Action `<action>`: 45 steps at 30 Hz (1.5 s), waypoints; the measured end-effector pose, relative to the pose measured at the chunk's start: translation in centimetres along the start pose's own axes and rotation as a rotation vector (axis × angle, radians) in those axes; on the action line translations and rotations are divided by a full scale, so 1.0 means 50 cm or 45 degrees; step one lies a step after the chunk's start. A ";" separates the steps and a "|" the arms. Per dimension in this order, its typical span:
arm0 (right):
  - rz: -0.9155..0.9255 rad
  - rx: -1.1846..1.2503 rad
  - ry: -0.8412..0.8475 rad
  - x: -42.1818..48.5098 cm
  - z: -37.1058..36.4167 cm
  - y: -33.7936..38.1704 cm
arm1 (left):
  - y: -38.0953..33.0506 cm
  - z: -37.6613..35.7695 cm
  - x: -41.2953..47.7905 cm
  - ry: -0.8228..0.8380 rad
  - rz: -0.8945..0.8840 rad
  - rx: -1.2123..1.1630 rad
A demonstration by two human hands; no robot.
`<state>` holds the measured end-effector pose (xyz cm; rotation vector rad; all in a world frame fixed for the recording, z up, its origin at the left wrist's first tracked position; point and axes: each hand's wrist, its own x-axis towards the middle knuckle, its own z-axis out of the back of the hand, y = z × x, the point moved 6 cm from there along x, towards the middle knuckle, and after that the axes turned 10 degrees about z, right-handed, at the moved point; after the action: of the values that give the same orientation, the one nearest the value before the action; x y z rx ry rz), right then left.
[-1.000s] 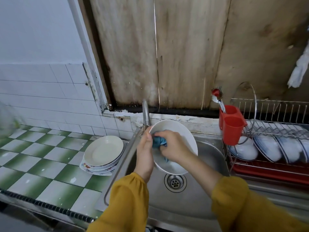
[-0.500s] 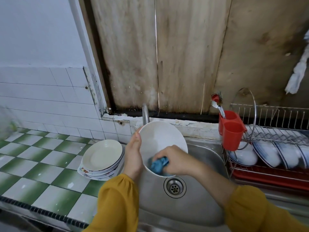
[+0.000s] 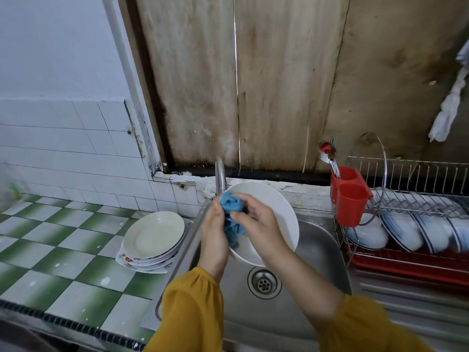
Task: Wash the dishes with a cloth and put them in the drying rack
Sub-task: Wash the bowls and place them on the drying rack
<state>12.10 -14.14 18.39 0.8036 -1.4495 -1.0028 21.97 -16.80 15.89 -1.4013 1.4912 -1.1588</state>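
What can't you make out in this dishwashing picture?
Head view:
- The faucet: lower part hidden behind the white plate; whether water runs cannot be told.
- The plate's face: largely covered by the right hand, left hand and blue cloth.
- The plate stack: lower plates covered by the top one; count unclear.
- The dishes in the drying rack: blurred, cut off by the right edge.
- The object at the left edge: too blurred to name.
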 end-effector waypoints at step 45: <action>0.734 -1.432 0.624 0.078 0.037 0.068 | -0.132 0.033 0.038 0.070 -0.148 0.123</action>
<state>9.99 -16.04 23.12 -0.2011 -0.4617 -0.8869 25.28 -18.74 21.84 -1.4159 1.3874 -1.3330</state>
